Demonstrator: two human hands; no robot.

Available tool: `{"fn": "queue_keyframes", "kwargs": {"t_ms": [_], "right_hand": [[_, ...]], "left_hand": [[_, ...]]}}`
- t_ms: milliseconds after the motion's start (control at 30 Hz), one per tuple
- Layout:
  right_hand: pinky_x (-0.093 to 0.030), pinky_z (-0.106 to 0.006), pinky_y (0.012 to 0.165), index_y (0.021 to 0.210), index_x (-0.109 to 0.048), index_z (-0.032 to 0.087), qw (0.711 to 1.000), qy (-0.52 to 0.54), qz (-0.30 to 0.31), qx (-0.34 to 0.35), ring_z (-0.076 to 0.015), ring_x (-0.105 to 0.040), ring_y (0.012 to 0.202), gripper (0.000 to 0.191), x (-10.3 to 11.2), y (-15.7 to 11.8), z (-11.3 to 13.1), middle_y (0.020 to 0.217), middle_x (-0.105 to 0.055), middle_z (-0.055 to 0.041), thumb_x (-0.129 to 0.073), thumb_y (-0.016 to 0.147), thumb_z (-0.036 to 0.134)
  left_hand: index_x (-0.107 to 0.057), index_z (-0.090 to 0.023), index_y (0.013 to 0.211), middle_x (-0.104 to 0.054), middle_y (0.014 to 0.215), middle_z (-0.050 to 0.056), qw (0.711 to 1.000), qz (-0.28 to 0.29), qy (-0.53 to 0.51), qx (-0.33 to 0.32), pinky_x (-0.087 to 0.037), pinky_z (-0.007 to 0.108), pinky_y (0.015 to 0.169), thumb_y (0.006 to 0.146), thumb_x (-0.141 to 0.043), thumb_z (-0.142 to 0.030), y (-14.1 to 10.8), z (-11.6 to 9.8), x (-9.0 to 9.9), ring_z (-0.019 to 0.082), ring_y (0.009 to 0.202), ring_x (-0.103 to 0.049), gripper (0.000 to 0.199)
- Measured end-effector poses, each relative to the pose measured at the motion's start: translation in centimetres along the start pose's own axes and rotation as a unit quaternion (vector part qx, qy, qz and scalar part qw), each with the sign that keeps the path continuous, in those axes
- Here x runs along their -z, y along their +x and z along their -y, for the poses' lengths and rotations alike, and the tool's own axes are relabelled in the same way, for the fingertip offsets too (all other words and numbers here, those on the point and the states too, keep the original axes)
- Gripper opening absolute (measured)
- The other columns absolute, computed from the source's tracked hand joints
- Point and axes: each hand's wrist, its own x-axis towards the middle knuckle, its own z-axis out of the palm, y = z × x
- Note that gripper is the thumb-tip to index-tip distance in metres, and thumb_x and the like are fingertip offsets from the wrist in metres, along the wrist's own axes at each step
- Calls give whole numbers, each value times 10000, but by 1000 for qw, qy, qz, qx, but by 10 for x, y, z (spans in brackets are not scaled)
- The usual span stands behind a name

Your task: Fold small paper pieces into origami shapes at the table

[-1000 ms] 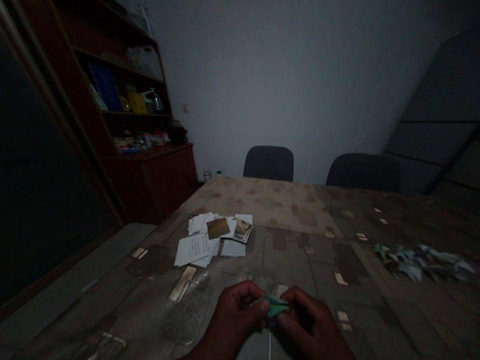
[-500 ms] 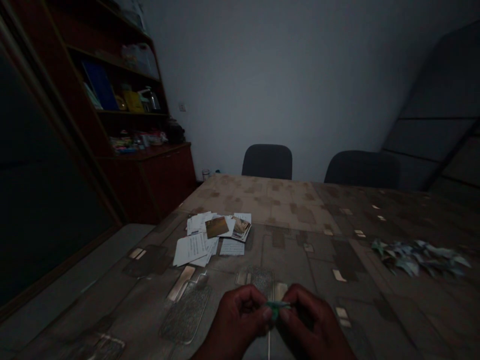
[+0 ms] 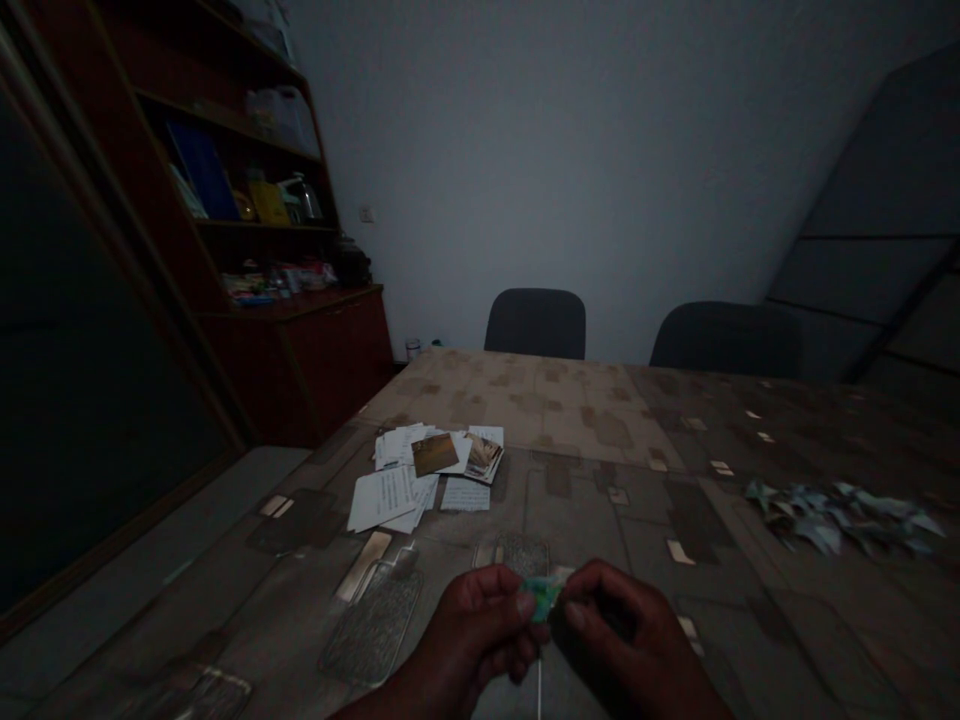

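Note:
Low in the head view, my left hand (image 3: 491, 620) pinches a small green piece of paper (image 3: 538, 597) between thumb and fingers. My right hand (image 3: 619, 620) is at the paper's right edge, its fingertips closed on it. The paper looks folded, with a greenish face turned up; its details are blurred in the dim light. Both hands are just above the patterned tablecloth (image 3: 540, 390).
White printed cards (image 3: 382, 498) and a brown picture card (image 3: 434, 454) lie in a loose pile left of centre. Crumpled or folded papers (image 3: 840, 515) lie at the right. Two dark chairs (image 3: 535, 322) stand behind the table, and a red-brown cabinet (image 3: 337, 345) at the left.
The green paper has turned so that more of its face shows. My left hand has moved slightly left, and the fingers of my right hand have shifted along the paper's edge.

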Motion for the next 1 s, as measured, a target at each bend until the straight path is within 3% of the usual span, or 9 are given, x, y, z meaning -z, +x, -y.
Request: {"fn": "queue_keyframes", "kwargs": {"t_ms": [233,567,800,1000], "right_hand": [[-405,-259,570,727,-618,193,999,-4,-30,16,-155,-510,599,213,-6,-5,1,620,-554,22,-613,830,378],[-413,-255,565,747,-617,200,998,-42,-35,11,-164,-526,608,164,-5,-4,3,622,-557,21,-572,821,340],[-359,-243,536,676,-528,214,999,-31,-38,2,-142,-458,561,156,-8,-7,12,587,-486,49,-549,777,331],[-370,-243,560,681,-501,220,999,-41,-20,-1,-149,-474,593,183,-7,-7,9,619,-500,38,-524,818,339]], "left_hand": [[-590,-128,824,-721,614,71,999,36,35,-17,-408,188,451,599,-885,-473,1,7,1,93,436,-569,507],[-631,-121,740,-708,572,67,993,61,100,-14,-372,185,426,598,-842,-564,5,12,4,83,397,-528,511],[-622,-118,716,-704,567,68,990,71,124,7,-376,190,435,549,-848,-595,0,6,0,82,395,-523,554],[-585,-141,714,-702,555,60,989,60,137,6,-371,191,421,536,-840,-612,2,15,3,88,384,-521,564]]}}
